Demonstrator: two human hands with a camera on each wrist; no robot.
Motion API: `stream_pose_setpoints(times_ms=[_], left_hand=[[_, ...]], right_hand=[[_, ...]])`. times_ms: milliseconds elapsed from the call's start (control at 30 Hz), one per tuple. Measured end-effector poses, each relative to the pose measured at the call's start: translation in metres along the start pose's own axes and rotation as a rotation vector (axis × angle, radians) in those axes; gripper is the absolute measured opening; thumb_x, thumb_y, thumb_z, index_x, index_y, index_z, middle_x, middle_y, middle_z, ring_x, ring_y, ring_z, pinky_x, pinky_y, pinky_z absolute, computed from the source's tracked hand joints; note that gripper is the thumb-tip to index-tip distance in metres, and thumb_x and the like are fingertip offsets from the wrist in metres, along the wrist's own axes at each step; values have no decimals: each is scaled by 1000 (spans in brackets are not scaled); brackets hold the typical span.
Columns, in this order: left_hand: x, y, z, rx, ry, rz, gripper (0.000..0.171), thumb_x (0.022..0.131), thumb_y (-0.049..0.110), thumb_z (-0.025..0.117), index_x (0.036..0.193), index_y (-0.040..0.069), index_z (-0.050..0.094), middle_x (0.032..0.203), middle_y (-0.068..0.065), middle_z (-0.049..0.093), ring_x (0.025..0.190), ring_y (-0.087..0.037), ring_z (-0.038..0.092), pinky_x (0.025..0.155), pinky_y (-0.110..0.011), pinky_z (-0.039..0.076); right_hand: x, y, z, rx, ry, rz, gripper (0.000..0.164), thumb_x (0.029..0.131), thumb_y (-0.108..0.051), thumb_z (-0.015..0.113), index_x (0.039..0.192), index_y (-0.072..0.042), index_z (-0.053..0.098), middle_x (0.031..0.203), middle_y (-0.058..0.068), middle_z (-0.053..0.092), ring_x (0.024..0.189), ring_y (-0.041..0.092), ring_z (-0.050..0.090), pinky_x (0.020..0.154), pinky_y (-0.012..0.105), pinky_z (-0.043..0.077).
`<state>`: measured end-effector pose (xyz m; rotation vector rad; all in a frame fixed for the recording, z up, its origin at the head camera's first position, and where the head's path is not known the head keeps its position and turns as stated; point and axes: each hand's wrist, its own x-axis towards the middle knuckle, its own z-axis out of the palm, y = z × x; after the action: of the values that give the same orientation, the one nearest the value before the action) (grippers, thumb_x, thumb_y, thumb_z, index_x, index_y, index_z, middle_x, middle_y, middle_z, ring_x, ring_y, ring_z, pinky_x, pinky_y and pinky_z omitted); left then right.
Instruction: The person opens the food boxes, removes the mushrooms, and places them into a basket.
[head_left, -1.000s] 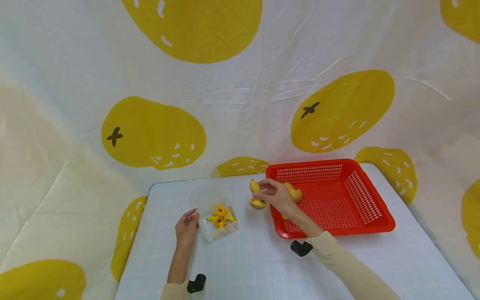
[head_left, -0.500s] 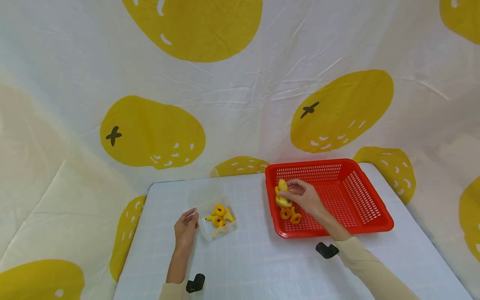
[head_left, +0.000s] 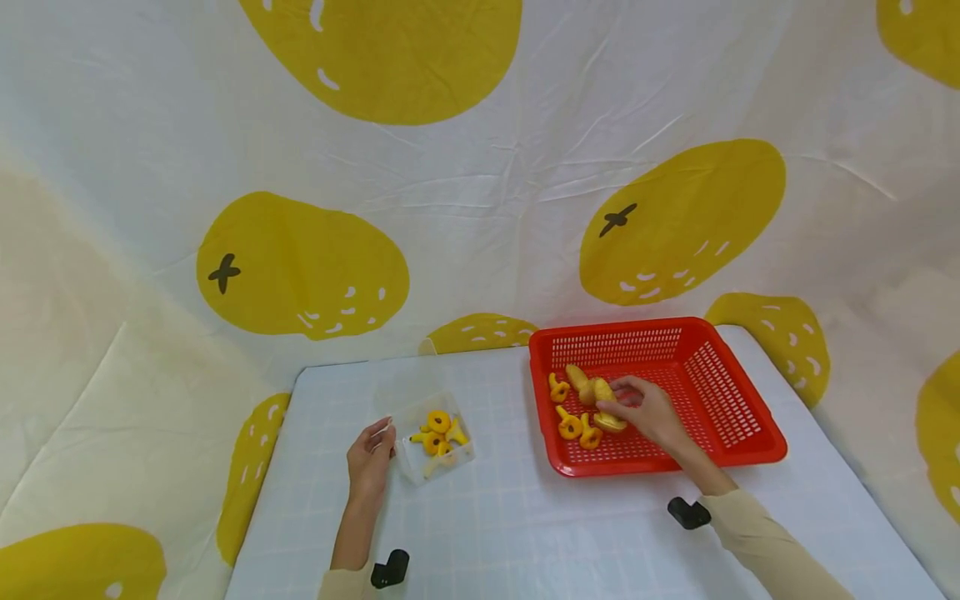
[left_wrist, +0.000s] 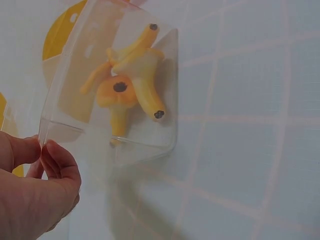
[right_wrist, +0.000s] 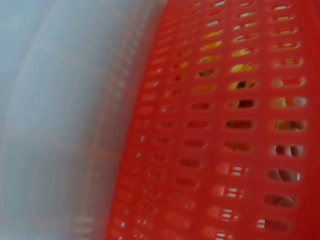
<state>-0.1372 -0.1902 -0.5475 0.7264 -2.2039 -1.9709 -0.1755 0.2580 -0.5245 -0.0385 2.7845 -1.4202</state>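
Note:
My right hand (head_left: 651, 410) holds a tan toy mushroom (head_left: 603, 398) by its stem, low inside the red basket (head_left: 720, 367). Beside it lies another tan mushroom (head_left: 577, 379). Small orange toy mushrooms (head_left: 569, 427) sit at the basket's left end. With thumb and fingertips, my left hand (head_left: 368, 458) pinches the rim of a clear plastic box (left_wrist: 65, 85). Inside the box several yellow-orange mushrooms (left_wrist: 120, 95) with dark spots lie in a heap. In the right wrist view the basket's slotted wall (right_wrist: 210, 150) hides most of the right hand.
A pale checked cloth (head_left: 487, 533) covers the table, with the box at left and the basket at right. Behind the table hangs a white curtain (head_left: 465, 208) printed with large yellow fruit.
My right hand has carried the tan mushroom rightward from the table between the containers, over the basket's left wall, and down inside. My left hand has stayed at the box rim.

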Motion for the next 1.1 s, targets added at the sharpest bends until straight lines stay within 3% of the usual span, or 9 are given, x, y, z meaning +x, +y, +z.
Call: stream_pose_setpoints(times_ms=[300, 733, 933, 1100], left_hand=[[0, 0, 2, 11, 3, -13, 37, 106, 19, 60, 137, -1, 60, 123, -17, 61, 97, -22, 57, 71, -12, 49], [-1, 0, 4, -30, -1, -2, 37, 104, 17, 62, 135, -3, 61, 116, -14, 63, 93, -21, 59, 70, -13, 50], [-1, 0, 2, 3, -1, -9, 37, 105, 18, 61, 136, -2, 60, 119, -17, 62, 93, -20, 58, 71, -12, 49], [-1, 1, 0, 25, 4, -21, 37, 106, 20, 60, 138, 0, 60, 122, -17, 61, 97, -22, 56, 72, -11, 49]], right_hand=[[2, 10, -1, -149, -86, 38, 36, 89, -23, 83, 112, 1, 70, 98, 12, 69, 86, 25, 62, 71, 30, 55], [6, 16, 1, -186, -217, 51, 28, 94, -14, 76, 110, 8, 70, 101, 16, 72, 89, 25, 64, 75, 38, 58], [6, 7, 1, -194, -214, 41, 30, 98, -15, 72, 114, 10, 68, 108, 22, 71, 96, 33, 67, 84, 45, 59], [10, -5, 3, -185, -154, 5, 27, 98, -10, 70, 116, 10, 66, 107, 23, 71, 97, 36, 68, 84, 46, 59]])
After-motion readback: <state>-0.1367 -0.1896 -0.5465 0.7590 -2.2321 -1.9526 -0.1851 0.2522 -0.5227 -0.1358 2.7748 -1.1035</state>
